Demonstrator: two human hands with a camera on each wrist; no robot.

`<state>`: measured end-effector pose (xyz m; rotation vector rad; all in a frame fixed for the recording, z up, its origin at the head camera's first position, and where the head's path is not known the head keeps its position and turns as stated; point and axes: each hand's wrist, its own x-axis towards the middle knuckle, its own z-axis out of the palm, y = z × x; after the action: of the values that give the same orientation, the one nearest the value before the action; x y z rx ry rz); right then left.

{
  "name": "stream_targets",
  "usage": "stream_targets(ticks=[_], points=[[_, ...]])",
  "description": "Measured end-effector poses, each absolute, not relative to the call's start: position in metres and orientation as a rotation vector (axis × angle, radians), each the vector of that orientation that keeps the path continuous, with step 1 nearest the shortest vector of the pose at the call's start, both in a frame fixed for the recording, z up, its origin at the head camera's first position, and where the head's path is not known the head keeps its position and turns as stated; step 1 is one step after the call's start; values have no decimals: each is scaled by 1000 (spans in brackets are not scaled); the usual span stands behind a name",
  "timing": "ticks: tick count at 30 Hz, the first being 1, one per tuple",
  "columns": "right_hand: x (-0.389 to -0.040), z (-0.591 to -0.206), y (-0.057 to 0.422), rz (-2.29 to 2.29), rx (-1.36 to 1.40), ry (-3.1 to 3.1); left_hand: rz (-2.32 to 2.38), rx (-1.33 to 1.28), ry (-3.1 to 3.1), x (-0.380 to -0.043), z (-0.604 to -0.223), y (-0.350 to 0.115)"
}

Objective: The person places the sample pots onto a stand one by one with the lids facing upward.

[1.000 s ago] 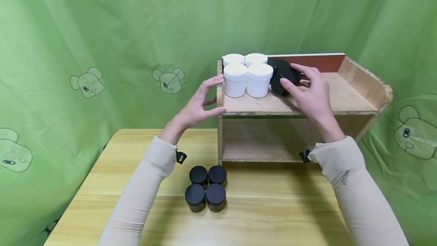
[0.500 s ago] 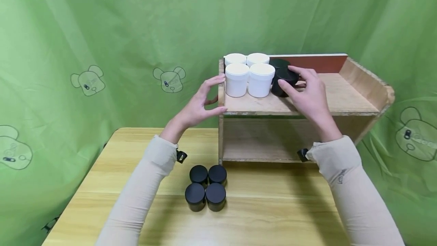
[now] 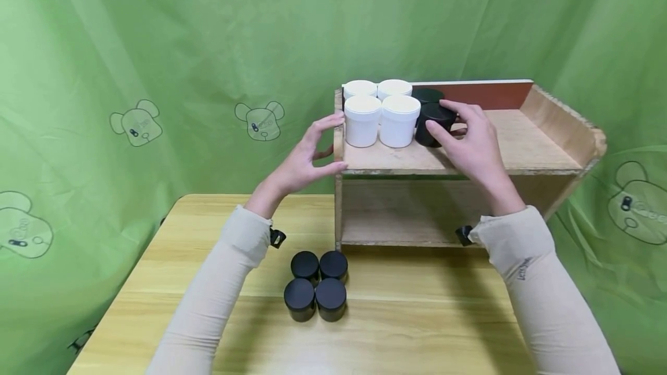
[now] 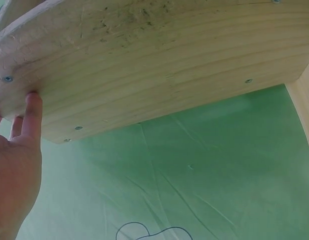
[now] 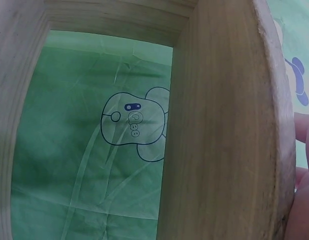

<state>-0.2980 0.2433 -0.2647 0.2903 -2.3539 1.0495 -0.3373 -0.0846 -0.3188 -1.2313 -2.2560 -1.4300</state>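
My right hand (image 3: 475, 139) pinches a black lidded jar (image 3: 432, 135) between thumb and fingers. The jar stands upright on the top board of a wooden shelf (image 3: 385, 162), in front of another black jar (image 3: 426, 95). Just left of it are several white lidded jars (image 3: 398, 127) in two rows. My left hand (image 3: 301, 162) is at the shelf's left side panel, thumb at the front corner and fingers spread. In the left wrist view, an extended finger (image 4: 33, 115) touches the panel's outer face (image 4: 159, 65). In the right wrist view, a shelf board (image 5: 219, 125) hides most of my right hand.
Several black lidded jars (image 3: 315, 286) stand grouped on the wooden table (image 3: 396, 328), below the shelf's left front corner. The shelf has a lower board (image 3: 401, 219) and a raised right side (image 3: 568, 123). A green curtain (image 3: 198, 45) hangs behind.
My right hand has brought its black jar from tilted to upright, setting it in line beside the front white jars. My left hand has stayed at the shelf side.
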Motion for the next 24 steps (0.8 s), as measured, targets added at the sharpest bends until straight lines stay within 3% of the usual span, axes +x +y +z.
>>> stream_targets(ticks=[24], points=[[-290,-267,244,1130,345,-2173,-1416,-1232,-2263,-335,-317,-85]])
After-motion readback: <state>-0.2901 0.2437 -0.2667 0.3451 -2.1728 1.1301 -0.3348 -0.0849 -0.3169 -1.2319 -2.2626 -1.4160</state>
